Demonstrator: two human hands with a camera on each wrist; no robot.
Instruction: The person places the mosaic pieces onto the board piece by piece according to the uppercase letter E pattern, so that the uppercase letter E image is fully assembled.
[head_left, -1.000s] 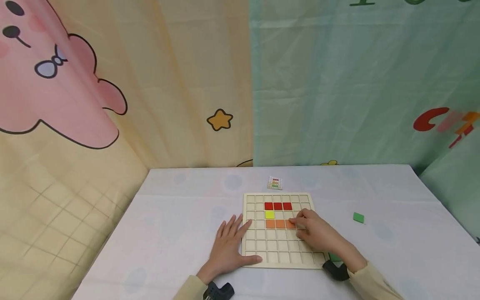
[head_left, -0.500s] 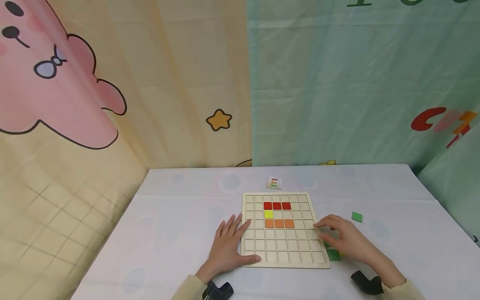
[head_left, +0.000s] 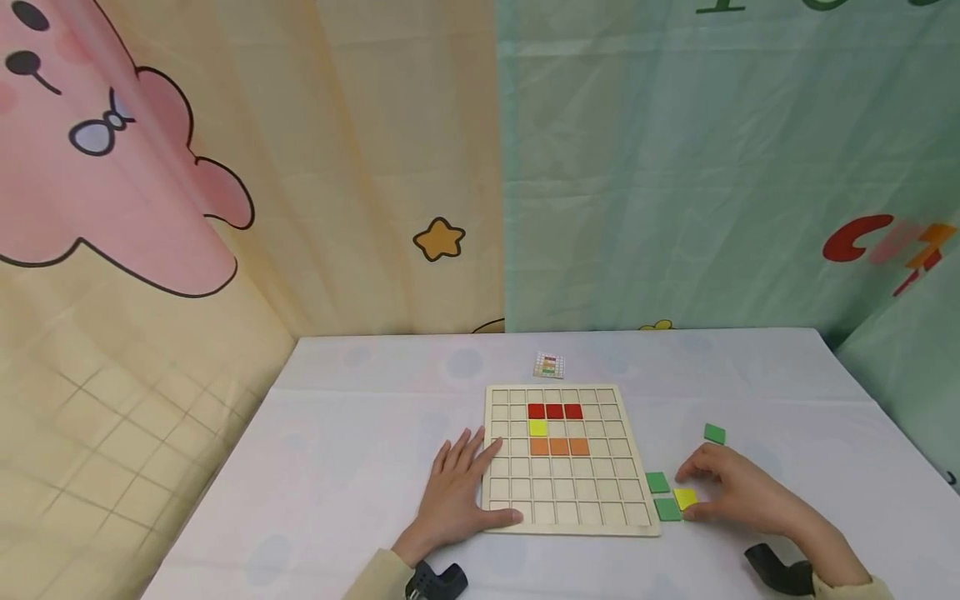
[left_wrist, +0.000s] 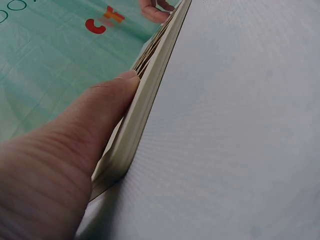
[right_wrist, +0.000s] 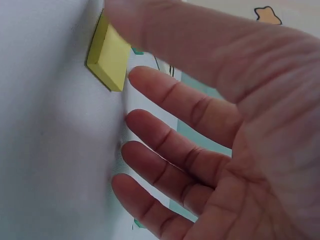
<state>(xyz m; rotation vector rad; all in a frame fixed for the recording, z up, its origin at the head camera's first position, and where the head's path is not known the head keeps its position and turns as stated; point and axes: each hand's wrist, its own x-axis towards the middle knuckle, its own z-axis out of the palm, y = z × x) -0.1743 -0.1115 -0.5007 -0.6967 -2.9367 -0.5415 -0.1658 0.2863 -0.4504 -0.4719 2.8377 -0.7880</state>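
My left hand [head_left: 453, 496] lies with spread fingers on the left edge of a pale wooden grid board [head_left: 562, 508], its thumb along the near edge. In the left wrist view, that thumb [left_wrist: 100, 107] presses on the board's rim. Three red tiles [head_left: 554, 412], one yellow tile [head_left: 537, 428] and three orange tiles [head_left: 559, 447] sit in the grid. Right of the board, my right hand [head_left: 738, 492] is at a loose yellow tile [head_left: 684, 498]. In the right wrist view, the thumb overlaps this tile [right_wrist: 110, 62], and the loosely bent fingers are apart from the thumb.
Two green tiles [head_left: 667, 509] lie beside the board's right edge. Another green tile [head_left: 715, 433] rests farther back, beyond my right hand. A small pattern card [head_left: 549, 365] lies behind the board on the white table [head_left: 360, 467]. Printed curtains [head_left: 675, 167] hang behind.
My right hand has left the third orange tile in the grid and moved right and down, off the board, to the loose yellow tile. The left hand has stayed in place.
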